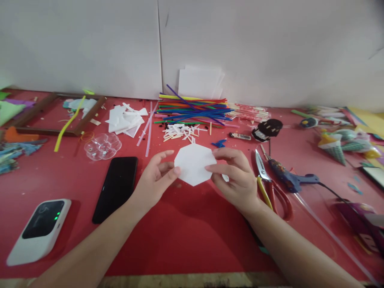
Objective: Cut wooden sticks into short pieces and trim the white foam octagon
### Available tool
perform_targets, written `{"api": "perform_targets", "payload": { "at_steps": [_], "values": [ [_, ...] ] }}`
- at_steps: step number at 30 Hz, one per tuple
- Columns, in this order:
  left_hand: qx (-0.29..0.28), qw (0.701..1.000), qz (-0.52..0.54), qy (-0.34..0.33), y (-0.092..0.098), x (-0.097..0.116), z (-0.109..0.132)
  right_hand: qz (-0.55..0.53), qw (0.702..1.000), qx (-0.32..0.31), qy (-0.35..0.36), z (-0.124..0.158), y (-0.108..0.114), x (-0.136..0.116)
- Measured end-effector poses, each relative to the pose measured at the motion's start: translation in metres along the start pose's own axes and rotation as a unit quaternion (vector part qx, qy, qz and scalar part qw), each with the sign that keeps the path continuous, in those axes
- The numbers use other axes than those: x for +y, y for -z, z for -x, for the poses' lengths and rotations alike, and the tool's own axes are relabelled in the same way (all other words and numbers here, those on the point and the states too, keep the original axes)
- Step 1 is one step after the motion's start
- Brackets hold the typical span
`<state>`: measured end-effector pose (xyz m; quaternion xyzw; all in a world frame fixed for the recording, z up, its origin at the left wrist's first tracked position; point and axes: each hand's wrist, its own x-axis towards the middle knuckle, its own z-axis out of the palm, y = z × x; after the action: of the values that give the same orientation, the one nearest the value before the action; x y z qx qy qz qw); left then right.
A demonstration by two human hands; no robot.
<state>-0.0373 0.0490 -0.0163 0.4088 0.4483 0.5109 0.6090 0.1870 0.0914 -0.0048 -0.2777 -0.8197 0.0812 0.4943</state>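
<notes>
A white many-sided piece of paper (194, 164) is held up over the red table, between my two hands. My left hand (160, 174) pinches its left edge, the thumb lying on the near face. On the opposite side my right hand (234, 174) grips the right edge with its fingertips. A small white stub shows at the paper's top edge; I cannot tell whether it belongs to it. Behind the paper lies a heap of short white and cream sticks (181, 132), with small blue pieces (219, 143) to its right.
Left are a black phone (115, 190), a white device (40, 232), a clear flower-shaped palette (103, 147) and a brown frame (54, 132). Colored pipe cleaners (192, 110) lie at the back. Scissors (270, 188) and a blue glue gun (291, 176) with a cord lie near my right hand.
</notes>
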Motion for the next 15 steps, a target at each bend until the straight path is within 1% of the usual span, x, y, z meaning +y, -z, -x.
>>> {"api": "perform_targets", "payload": {
  "at_steps": [2, 4, 7, 9, 10, 12, 15],
  "values": [
    [0.006, 1.000, 0.008, 0.008, -0.002, 0.000, -0.001, -0.005, 1.000, -0.004, 0.008, 0.001, -0.001, 0.001],
    [0.015, 1.000, 0.005, -0.001, -0.002, 0.000, -0.001, -0.020, 1.000, -0.002, -0.011, 0.005, -0.003, 0.001],
    [0.049, 0.998, -0.004, -0.026, -0.003, 0.001, 0.001, -0.073, 0.993, 0.010, -0.096, 0.011, -0.003, 0.002],
    [0.066, 0.997, -0.006, -0.029, -0.003, 0.001, 0.002, -0.095, 0.985, -0.005, -0.144, 0.012, -0.002, 0.001],
    [0.069, 0.997, -0.005, -0.026, -0.003, 0.001, 0.003, -0.094, 0.984, -0.021, -0.151, 0.011, -0.002, 0.000],
    [0.070, 0.997, -0.002, -0.019, -0.003, 0.000, 0.004, -0.085, 0.986, -0.056, -0.133, 0.008, 0.000, -0.001],
    [0.056, 0.998, 0.002, -0.015, -0.002, -0.001, 0.005, -0.086, 0.989, -0.093, -0.075, 0.002, -0.001, -0.003]
  ]
}}
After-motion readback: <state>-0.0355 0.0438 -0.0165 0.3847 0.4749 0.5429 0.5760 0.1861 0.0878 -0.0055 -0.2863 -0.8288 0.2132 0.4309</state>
